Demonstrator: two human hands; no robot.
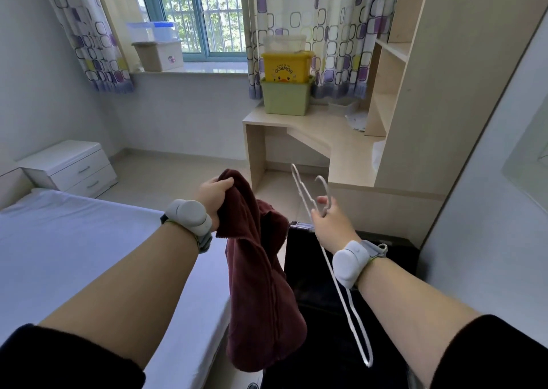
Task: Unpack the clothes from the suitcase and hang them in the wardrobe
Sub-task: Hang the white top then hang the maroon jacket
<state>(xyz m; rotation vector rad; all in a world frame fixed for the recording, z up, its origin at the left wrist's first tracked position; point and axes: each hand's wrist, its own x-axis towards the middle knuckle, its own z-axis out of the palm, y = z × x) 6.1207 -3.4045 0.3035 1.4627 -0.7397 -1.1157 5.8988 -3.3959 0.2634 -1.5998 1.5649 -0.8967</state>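
Garment (261, 284), one: dark maroon, soft napped fleece with a stitched seam down its length, hanging in loose vertical folds. Left hand (212, 195) grips it at the top edge, fingers curled tight round a bunched handful, so the cloth falls below and to the right of that fist, in the air between the bed (74, 255) and the suitcase (305, 258). Hanger (302, 191), one: thin, white, narrow-looped with a curved hook. Right hand (330, 225) pinches it near the hook, fingers curled round the neck; one arm of the hanger rises above the hand, the other runs down past the wrist. Garment and hanger are apart, not touching. Wrist units, two, white, rounded, smooth, one strapped on each forearm. Suitcase, one, black, under the right arm. Bed has a plain white sheet. Beyond: white two-drawer nightstand (71, 166), pale wood desk (341, 139) bearing three stacked plastic bins, green, yellow, clear on top.
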